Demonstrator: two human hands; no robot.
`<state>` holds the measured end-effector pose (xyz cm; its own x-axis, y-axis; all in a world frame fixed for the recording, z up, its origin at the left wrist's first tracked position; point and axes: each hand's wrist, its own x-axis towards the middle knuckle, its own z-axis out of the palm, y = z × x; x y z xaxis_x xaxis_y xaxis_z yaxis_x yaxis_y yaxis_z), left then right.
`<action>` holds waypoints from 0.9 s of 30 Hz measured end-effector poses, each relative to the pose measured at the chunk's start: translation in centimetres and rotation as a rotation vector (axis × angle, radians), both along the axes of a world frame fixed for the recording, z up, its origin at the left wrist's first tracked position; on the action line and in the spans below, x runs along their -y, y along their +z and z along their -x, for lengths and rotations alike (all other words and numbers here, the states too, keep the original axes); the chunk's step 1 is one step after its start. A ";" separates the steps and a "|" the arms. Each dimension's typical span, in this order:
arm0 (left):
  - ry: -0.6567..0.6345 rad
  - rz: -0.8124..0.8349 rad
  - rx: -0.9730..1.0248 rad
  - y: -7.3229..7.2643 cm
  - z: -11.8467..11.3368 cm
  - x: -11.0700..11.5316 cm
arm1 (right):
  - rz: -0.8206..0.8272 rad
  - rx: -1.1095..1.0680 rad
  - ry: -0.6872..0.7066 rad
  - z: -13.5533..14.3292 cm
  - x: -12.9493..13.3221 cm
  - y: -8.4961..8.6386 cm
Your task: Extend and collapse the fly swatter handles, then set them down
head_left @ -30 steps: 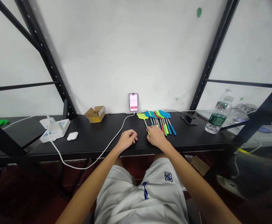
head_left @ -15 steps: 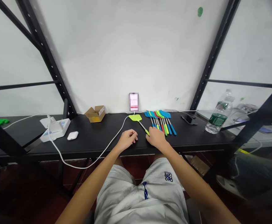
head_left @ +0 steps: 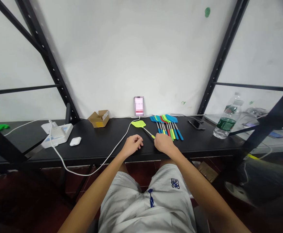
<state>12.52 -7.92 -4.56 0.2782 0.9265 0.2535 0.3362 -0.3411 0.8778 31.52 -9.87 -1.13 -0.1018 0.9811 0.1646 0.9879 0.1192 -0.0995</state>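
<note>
A lime-green fly swatter [head_left: 138, 124] with a slim metal shaft lies slanted on the black table, its perforated head pointing to the far left. My right hand [head_left: 164, 142] is closed around its handle and hides most of the grip. My left hand [head_left: 132, 145] rests on the table to the left, fingers curled in, with nothing visible in them. Beyond my right hand lies a row of several fly swatters [head_left: 168, 127] in blue, red and green, heads towards the wall and handles towards me.
A lit phone [head_left: 139, 106] leans on the wall, its white cable [head_left: 112, 151] running across the table. An open cardboard box [head_left: 99, 119], a white earbud case [head_left: 75, 141] and a power strip [head_left: 59, 136] stand left. Right are a dark phone [head_left: 196, 123] and water bottles [head_left: 226, 121].
The lime-green swatter's head has swung a little to the left and nearer to me. My right hand has shifted slightly right with the handle. My left hand stays in place.
</note>
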 end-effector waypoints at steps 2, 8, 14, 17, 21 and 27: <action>-0.005 -0.005 0.003 0.0 0.0 0.0 | 0.011 -0.024 -0.024 0.1 0.0 0.1; -0.004 -0.017 0.005 -0.4 0.2 -0.3 | 0.035 -0.121 -0.129 0.0 -0.1 0.4; 0.004 -0.008 0.010 -0.6 0.2 -0.4 | 0.001 -0.127 -0.139 -0.3 0.3 1.0; -0.028 -0.011 0.022 -0.3 0.1 -0.2 | -0.003 -0.133 -0.109 0.1 1.2 1.8; -0.098 0.014 0.088 0.5 -0.1 0.3 | -0.014 -0.158 0.023 1.1 2.4 2.2; -0.113 0.038 0.234 1.5 -1.1 1.3 | -0.044 -0.244 0.190 3.0 2.8 0.7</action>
